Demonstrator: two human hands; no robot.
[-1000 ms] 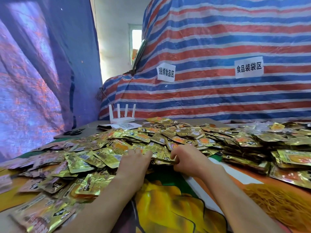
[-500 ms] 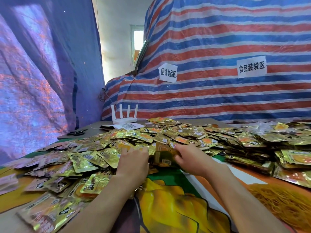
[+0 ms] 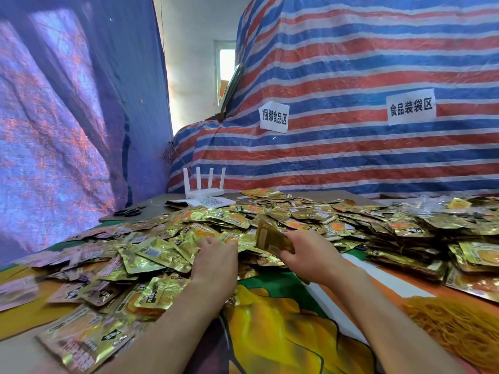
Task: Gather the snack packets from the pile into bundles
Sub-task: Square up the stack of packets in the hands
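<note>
A wide pile (image 3: pixel 243 220) of gold foil packets (image 3: pixel 159 292) covers most of the surface (image 3: pixel 156 211), thickest in the middle and right, thinning to loose ones at the near left. The right hand (image 3: pixel 310 255) is raised just above the pile's near edge, its fingers clamped on a small stack (image 3: pixel 272 237) of packets held on edge and tilted to the left. The left hand (image 3: pixel 216 263) lies palm down on the pile just beside that stack, fingers reaching forward among the packets (their tips are hidden, so I cannot tell whether they pinch anything). Both forearms come in from the bottom over a printed sheet (image 3: pixel 270 319) in yellow, green and orange that lies under the near packets. At the far edge of the surface stands a white router (image 3: pixel 204 184) with four upright antennas; a card (image 3: pixel 209 202) with a square code lies just in front of it, and scissors (image 3: pixel 128 211) lie to its left, clear of the pile. Behind, a red, white and blue striped tarp (image 3: pixel 351 63) carries two white labels (image 3: pixel 274 118) with black characters. A blue curtain (image 3: pixel 67 117) hangs on the left.
</note>
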